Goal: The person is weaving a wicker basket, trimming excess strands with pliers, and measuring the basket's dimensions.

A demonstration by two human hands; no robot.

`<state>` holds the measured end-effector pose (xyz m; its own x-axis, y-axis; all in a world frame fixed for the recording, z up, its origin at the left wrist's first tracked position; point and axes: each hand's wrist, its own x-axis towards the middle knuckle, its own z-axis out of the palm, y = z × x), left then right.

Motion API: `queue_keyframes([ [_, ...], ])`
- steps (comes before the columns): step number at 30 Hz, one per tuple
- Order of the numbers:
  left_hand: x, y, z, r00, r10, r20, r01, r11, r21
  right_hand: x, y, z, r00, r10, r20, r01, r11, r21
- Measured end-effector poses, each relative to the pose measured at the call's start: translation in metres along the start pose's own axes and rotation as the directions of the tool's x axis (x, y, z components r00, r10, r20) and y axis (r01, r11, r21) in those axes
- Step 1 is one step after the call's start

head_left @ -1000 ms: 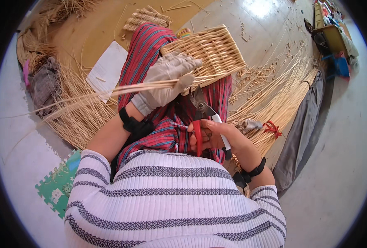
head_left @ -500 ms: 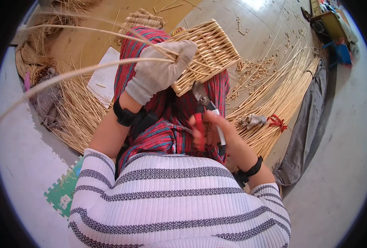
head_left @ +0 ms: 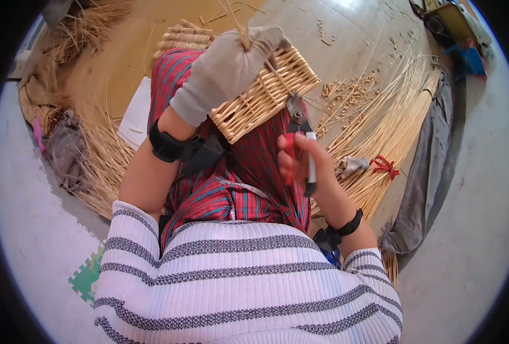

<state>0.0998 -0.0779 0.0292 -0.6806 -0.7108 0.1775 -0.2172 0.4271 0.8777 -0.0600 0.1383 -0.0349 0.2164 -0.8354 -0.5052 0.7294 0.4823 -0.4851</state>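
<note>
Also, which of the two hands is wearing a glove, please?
The left hand: a pale glove covers it, and straws stick up from its grip. The right hand, holding the cutters, is bare.

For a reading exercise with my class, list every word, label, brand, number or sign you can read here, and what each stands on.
None can be read.
White sheet: no writing can be made out.
Pruning shears: no legible mark on the red and white handles.
Woven wicker piece: no label visible.
Blue object at upper right: too small and blurred to tell.
</note>
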Motion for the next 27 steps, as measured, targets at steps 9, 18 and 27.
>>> queue_keyframes([
  [9,-0.166,-0.097,-0.167,0.633,-0.544,-0.551,0.571,0.808,-0.143,-0.008,-0.001,-0.015,0.911,-0.331,-0.245,0.180,0.856,-0.486],
  [18,-0.369,-0.180,-0.102,0.474,-0.624,-0.621,0.810,0.032,0.586,0.008,-0.013,-0.001,0.820,-0.569,-0.064,0.339,0.572,-0.747],
  [27,-0.093,-0.020,-0.059,0.866,0.462,-0.191,-0.090,0.521,0.849,0.031,0.013,0.002,0.880,-0.460,-0.113,0.254,0.660,-0.706],
])
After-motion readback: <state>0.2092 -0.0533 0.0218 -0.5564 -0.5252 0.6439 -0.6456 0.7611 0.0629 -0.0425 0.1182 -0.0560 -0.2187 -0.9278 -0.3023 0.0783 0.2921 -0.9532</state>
